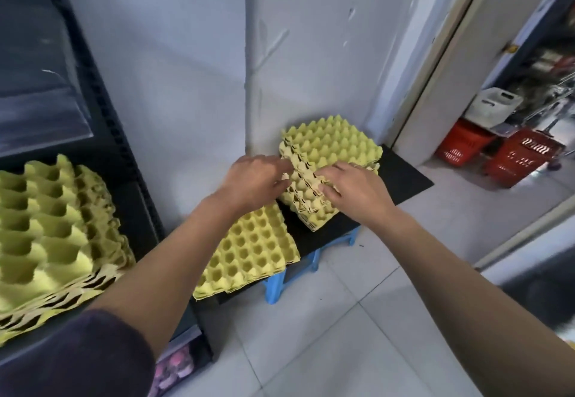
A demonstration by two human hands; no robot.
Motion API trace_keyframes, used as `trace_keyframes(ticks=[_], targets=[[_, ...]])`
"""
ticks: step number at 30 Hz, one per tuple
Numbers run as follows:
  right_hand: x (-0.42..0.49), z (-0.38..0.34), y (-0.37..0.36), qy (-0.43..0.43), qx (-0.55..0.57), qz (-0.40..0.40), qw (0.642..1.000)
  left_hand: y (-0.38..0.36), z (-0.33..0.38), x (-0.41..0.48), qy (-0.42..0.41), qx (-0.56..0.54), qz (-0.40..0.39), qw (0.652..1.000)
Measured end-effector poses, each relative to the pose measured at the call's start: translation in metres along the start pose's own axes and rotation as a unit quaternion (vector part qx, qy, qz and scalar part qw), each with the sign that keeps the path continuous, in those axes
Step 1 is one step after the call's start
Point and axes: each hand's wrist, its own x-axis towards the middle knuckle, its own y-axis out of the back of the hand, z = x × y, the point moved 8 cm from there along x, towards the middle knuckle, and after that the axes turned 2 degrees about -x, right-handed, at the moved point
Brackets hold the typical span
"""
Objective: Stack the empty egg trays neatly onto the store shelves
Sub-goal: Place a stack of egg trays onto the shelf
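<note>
Dark sleeve (77, 356) at near left leads along a bare forearm to the left hand (253, 183); the right hand (357, 193) reaches in from the near right. Both meet over a pile of yellow egg trays (329, 160) lying on a black board (401, 179) by the far white wall (186, 85), the board resting on blue stools (275, 287).

Left hand: fingers extended onto the left edge of the pile, touching the tray rims — contact is visible, a closed grasp is not. Right hand: laid over the near right part of the pile, fingers curled at the tray edges; it appears to be gripping several trays, though how many cannot be told. The trays under the hands sit skewed against those below.

A second, flatter pile (252, 250) lies just left and nearer on the same board, untouched. On the dark shelf unit (130, 179) at left, a shelf stack (53, 225) of trays is already in place.

Judgement: the step in hand is gathering or squaring a batch on the far pile, ahead of a lift. The next move calls for a firm two-sided hold, a level lift — then a carry leftward to the shelf, setting cups into cups so the stack nests true.
</note>
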Motion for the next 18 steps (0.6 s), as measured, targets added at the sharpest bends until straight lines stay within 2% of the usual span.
trace_keyframes(ticks=[4,10,18], targets=[[0.032,0.036,-0.039,0.014,0.011,-0.041,0.999,-0.04,-0.012,0.032,0.032,-0.008,-0.045,0.998],[0.087,0.064,-0.104,0.092,0.029,-0.109,0.989,-0.098,-0.048,0.05,0.165,-0.021,-0.09,0.982],[0.117,0.043,-0.201,0.186,0.099,-0.2,0.957,-0.177,-0.088,-0.001,0.374,-0.107,-0.113,0.914]])
